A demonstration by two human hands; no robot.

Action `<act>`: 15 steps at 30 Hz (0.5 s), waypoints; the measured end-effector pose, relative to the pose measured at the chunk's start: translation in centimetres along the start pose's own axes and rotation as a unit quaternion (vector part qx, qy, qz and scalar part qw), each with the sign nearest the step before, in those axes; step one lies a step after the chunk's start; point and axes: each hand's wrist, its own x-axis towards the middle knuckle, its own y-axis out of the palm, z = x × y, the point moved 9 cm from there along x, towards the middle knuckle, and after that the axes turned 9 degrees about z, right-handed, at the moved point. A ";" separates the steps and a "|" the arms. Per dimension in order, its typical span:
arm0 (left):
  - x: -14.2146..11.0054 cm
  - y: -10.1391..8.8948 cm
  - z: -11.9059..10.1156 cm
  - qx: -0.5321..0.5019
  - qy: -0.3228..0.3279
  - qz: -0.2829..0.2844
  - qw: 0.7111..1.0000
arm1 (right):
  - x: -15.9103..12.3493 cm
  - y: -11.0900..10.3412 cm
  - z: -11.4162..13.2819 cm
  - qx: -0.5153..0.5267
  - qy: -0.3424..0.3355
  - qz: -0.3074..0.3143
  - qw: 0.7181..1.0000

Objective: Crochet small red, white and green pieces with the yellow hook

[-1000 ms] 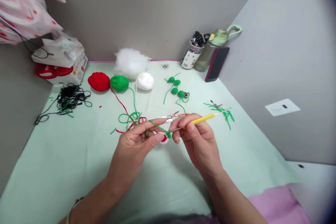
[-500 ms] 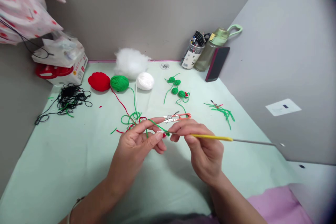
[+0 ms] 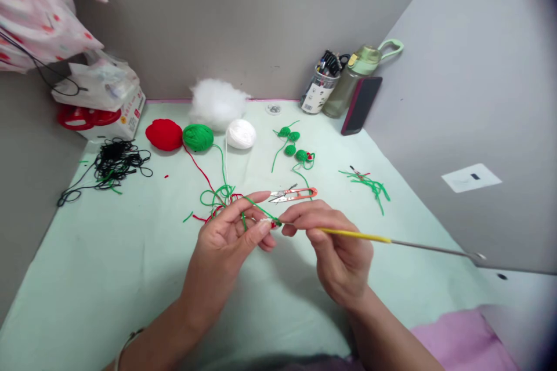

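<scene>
My left hand pinches a tiny red and green crochet piece between thumb and fingers, with green yarn running over my raised forefinger. My right hand grips a yellow-handled crochet hook. Its working tip meets the piece, and its metal tail points right towards the grey wall. Both hands hover above the pale green table cover, near the middle. The green yarn leads back through a tangle to the green ball.
Red snips lie just behind my hands. Red and white yarn balls and white stuffing sit at the back. Small green crocheted pieces, green scraps, black thread, a pen cup, bottle, phone and box surround them.
My right hand has turned the hook from pointing up and right to nearly level, then slightly downward to the right. My left hand has kept its pinch on the piece.
</scene>
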 end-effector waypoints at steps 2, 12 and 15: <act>0.0 -0.1 -0.1 0.003 0.002 -0.003 1.000 | 0.0 0.1 -0.2 0.011 0.002 0.000 1.000; -0.3 0.0 0.0 -0.017 0.019 -0.016 1.000 | -0.4 0.5 0.4 -0.028 -0.037 0.019 0.999; -0.4 0.2 0.0 -0.023 0.017 -0.023 0.999 | -0.5 0.7 0.5 -0.038 -0.042 0.002 0.998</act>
